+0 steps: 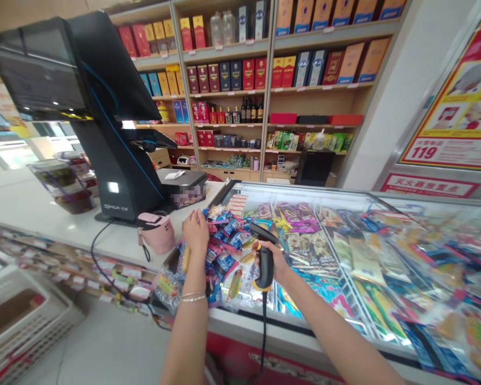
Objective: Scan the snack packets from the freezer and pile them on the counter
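Note:
My right hand (276, 261) is wrapped around the handle of a black and yellow barcode scanner (265, 264), held above the freezer's glass top. The scanner's head points up and to the left, and its cable hangs straight down. My left hand (195, 231), with a bracelet at the wrist, lies at the left edge of a pile of blue and red snack packets (226, 243). Its fingers curl down among the packets; their tips are hidden, so what they hold cannot be made out. Clear-wrapped snacks (168, 286) lie beside that forearm.
A pink cup (157, 232) stands left of my left hand, near a black checkout terminal (116, 155). Stacked jars (70, 179) are farther left. The glass-topped freezer (344, 251) holds many packaged ices. Shelves (228, 96) of boxes line the back; a white basket (28, 315) is low left.

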A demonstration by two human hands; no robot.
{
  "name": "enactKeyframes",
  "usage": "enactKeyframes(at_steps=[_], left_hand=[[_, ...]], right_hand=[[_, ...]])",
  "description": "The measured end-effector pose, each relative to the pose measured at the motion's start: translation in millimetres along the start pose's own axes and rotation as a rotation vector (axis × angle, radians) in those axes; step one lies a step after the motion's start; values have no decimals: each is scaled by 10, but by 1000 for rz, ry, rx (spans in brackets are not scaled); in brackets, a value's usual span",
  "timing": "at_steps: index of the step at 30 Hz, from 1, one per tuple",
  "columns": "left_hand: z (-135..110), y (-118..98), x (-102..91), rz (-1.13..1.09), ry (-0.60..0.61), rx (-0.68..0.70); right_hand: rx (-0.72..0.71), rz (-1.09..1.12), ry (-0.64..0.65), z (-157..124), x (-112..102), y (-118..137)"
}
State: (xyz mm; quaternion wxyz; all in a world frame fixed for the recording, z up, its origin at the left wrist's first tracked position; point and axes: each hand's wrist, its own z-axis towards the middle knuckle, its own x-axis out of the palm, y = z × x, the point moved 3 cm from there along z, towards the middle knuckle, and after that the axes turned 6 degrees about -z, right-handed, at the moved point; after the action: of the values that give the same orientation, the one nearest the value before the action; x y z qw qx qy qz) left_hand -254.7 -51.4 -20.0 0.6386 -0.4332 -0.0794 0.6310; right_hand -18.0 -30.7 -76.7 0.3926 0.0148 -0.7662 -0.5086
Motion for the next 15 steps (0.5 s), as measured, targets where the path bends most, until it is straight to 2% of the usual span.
enactKeyframes(at_steps=[4,9,15], left_hand=[[-7,6,-9,-19,-21,-3],[-20,9,-26,-79,-32,-9],[-22,37,-16,-126,-11,-25]], right_hand=[[54,17,-44,-18,11,-6],[18,-9,-164,-26,11,-16],[40,10,-231,-72,22,17]])
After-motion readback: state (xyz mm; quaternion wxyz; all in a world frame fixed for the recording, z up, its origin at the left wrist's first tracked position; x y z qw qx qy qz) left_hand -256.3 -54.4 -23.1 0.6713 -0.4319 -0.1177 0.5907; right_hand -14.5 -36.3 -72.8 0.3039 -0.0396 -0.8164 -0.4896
